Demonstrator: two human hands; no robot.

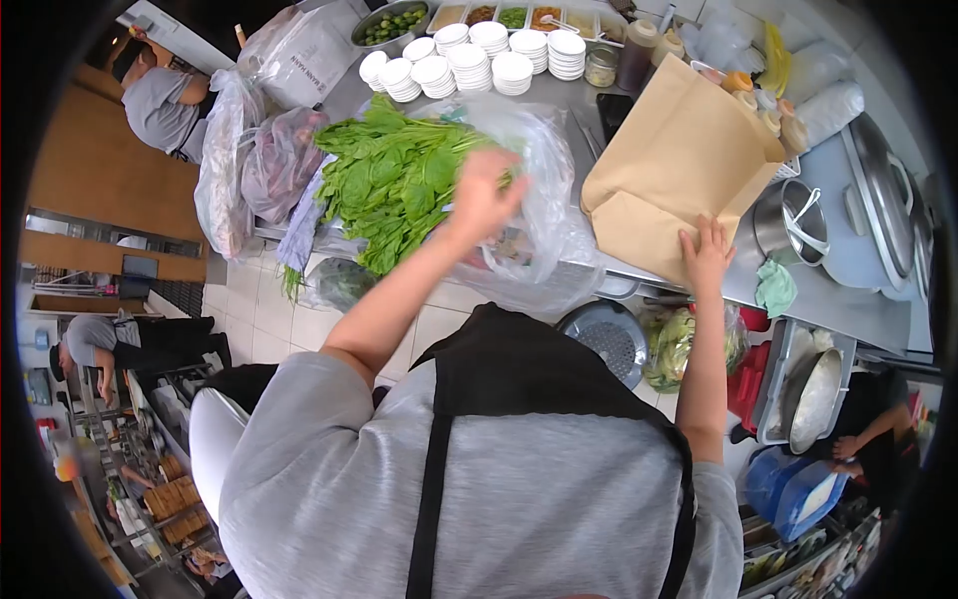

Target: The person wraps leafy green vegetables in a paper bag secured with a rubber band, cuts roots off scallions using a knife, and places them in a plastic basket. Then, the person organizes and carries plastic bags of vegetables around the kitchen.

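Note:
Blurred by motion, my left hand (486, 195) is over the stem end of a large bunch of leafy greens (389, 180), beside a clear plastic bag (549, 190). Whether its fingers hold any stems cannot be made out. A large brown paper bag (689, 150) lies on the steel counter to the right. On its lower edge rests my right hand (708, 255), palm down with the fingers spread.
Stacks of small white dishes (467, 65) stand at the back, before trays of food. A steel pot (788, 222), a green cloth (775, 289) and sauce bottles (639, 50) are at right. Filled plastic bags (228, 165) sit at left. Other people are farther off.

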